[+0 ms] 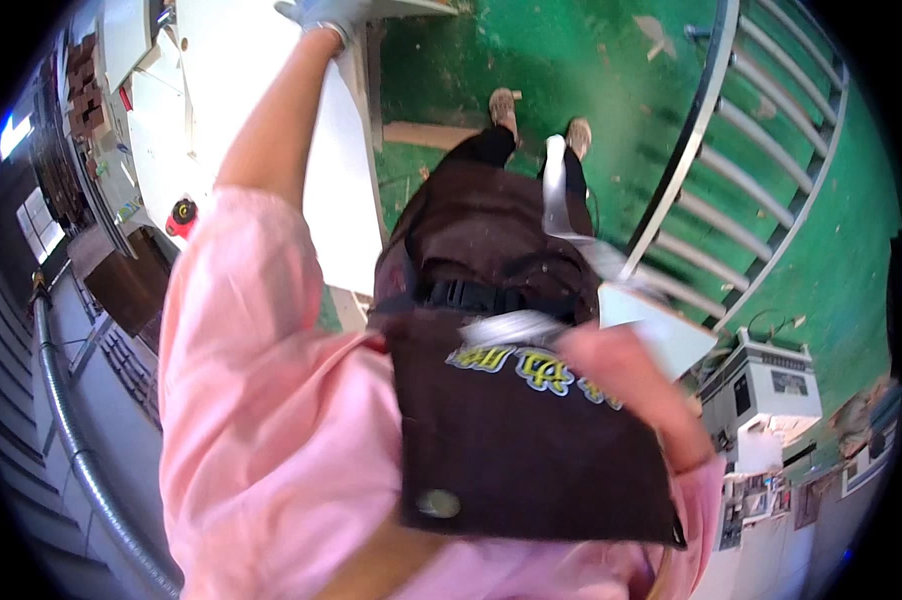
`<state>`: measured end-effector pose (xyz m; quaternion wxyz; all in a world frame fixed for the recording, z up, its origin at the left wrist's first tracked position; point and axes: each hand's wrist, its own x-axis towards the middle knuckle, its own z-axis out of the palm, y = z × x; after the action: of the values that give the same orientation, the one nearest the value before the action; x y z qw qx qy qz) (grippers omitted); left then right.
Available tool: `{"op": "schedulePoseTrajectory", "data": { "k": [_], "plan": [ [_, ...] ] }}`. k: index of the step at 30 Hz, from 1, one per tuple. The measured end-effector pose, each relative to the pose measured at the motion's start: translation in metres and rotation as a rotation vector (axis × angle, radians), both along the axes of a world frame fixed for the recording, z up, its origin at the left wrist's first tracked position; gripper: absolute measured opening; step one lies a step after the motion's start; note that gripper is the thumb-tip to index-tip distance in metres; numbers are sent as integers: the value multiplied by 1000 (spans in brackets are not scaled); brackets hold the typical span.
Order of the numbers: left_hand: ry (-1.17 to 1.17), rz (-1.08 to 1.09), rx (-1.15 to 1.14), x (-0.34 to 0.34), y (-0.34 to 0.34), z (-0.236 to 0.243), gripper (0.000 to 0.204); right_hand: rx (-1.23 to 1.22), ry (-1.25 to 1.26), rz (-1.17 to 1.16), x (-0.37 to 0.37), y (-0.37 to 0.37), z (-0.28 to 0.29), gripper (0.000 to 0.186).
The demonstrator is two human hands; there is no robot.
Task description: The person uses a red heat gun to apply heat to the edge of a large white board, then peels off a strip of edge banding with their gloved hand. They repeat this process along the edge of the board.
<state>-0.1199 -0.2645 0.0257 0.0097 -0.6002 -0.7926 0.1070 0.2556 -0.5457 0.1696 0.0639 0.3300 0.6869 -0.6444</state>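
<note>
My left hand (pixel 323 14), in a pale grey glove, reaches to the upper edge of the view, by the end of a white board (pixel 396 8). One finger stretches out to the side; the rest is cut off. My right hand (pixel 516 328), also in a pale glove, is smeared by motion in front of my dark brown apron (pixel 531 470). Its fingers cannot be made out. Beyond it a blurred white strip (pixel 558 195) bends down toward the right. A white panel (pixel 661 325) shows behind my right forearm.
A long white work surface (pixel 343 190) runs along my left, with a red and black tape measure (pixel 182 216) on it. At the right stands a grey metal rack with roller-like bars (pixel 736 180). A white machine (pixel 776 385) is behind it. The floor (pixel 431 80) is green with scraps.
</note>
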Motion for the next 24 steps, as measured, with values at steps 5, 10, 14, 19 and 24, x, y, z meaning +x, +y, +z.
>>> {"op": "schedulePoseTrajectory", "data": {
  "k": [5,10,14,19,24],
  "plan": [
    [-12,-14,-31,18,21,5,87,400,-825,-920,313,-102,-77,30],
    [-19,-115,47,-20,-17,-5,94,312,-640,-1765,359,-102,-146,38],
    [18,8,65,-2,-76,-7,84,-12,-448,-2116,254,-175,-287,39],
    [-117,40,90,-18,-162,1,92,-583,-612,-1425,156,-197,-331,31],
    [-372,219,300,-82,-221,16,84,-509,-503,-1031,141,-125,-386,33]
  ]
}}
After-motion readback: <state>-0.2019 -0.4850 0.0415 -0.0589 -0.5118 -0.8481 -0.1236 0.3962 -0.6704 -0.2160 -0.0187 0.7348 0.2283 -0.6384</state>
